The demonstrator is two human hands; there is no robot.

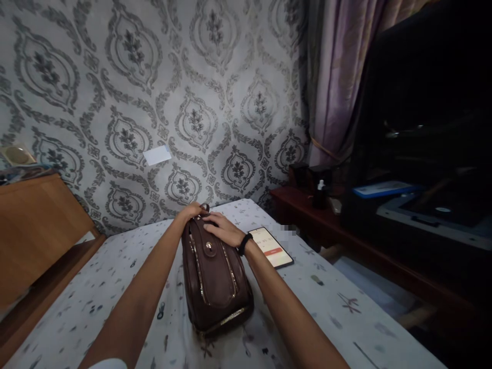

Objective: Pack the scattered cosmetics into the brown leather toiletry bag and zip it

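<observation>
A dark brown bag (pixel 215 271) with gold zips and a round gold clasp lies on a white patterned sheet (pixel 154 287). At its far end is my left hand (pixel 191 211), beside a small loop; its fingertips are mostly hidden, so its grip cannot be made out. My right hand (pixel 225 229), with a black band at the wrist, rests on the bag's upper right side, fingers extended and a little apart. Right of that wrist a phone (pixel 273 248) lies face up with its screen lit.
A wooden board (pixel 42 225) borders the bed at the left. Patterned wallpaper (pixel 196 123) rises behind it. On the right stand a dark red shelf (pixel 294 202) with a small dropper bottle (pixel 320 195), a purple curtain (pixel 338 77) and a large dark cabinet with a blue-edged item (pixel 384 189).
</observation>
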